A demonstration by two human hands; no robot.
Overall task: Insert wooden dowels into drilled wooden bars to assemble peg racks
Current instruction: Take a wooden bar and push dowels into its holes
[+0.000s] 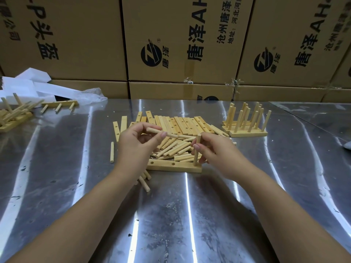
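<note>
Bar: drilled bar (167,166) lies flat, near centre of surface (171,215).
Dowel: upright dowel (196,149) stands at the bar's right end, pinched by right grip (214,149).
Left grip (133,141): pinches second dowel (154,131), roughly level, above loose dowels (174,149).
Far right: finished racks (245,124).

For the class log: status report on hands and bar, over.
Left hand holds spare dowel. Right hand grips upright dowel in bar. Loose dowels piled behind bar.

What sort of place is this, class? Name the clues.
Probably a small factory packing room: stacked printed cartons behind a steel table, piles of drilled bars and dowels, finished racks.
</note>
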